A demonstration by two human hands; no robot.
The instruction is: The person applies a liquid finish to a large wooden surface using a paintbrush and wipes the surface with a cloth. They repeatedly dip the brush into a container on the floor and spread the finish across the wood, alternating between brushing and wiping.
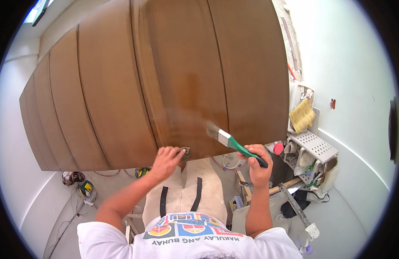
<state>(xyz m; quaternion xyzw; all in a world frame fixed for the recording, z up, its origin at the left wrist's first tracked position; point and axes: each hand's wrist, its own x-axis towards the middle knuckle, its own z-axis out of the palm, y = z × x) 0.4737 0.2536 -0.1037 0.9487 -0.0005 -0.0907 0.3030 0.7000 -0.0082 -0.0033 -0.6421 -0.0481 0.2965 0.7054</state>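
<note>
A large brown panel [186, 77] with dark grooves lies in front of me, its surface glossy in the middle. My right hand [258, 162] is wrapped round the dark end of a paintbrush [236, 146] with a green handle and metal ferrule. Its grey bristles point up and left over the panel. At the panel's near edge my left hand [167, 160] is closed on a small grey-brown pad [186, 152], pressed against the surface. Whether that pad is sandpaper or folded cloth I cannot make out.
To the right, a grey perforated plastic stool [313, 144] stands beside a yellow cloth [302, 116] and a red round lid [278, 149]. Wooden pieces [244, 185] and a long bar [294, 205] lie lower right. A yellow-green can [86, 187] sits below the panel's left side.
</note>
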